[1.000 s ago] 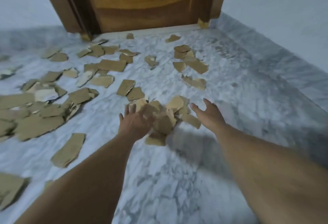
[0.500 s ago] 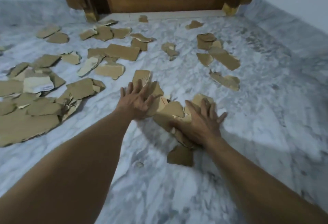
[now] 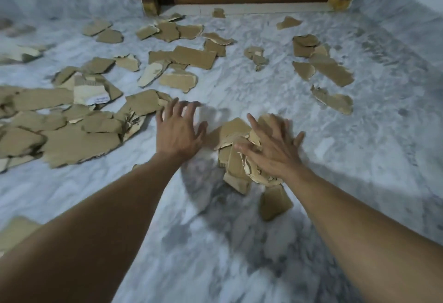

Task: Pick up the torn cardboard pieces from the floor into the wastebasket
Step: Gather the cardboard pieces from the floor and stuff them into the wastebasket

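Head view: a small heap of torn cardboard pieces [image 3: 236, 131] is pressed to the floor [image 3: 215, 242] under the right hand [image 3: 272, 151], whose fingers are spread flat. The left hand [image 3: 178, 134], laid on the heap's edge half a second ago, is now seen just beside it, fingers wide and holding nothing, thumb near the closest scrap. Nothing is gripped yet, so the gathering is judged unfinished. One piece [image 3: 274, 203] is left just behind the right wrist; many more are scattered left of the left hand and beyond both. No wastebasket is shown.
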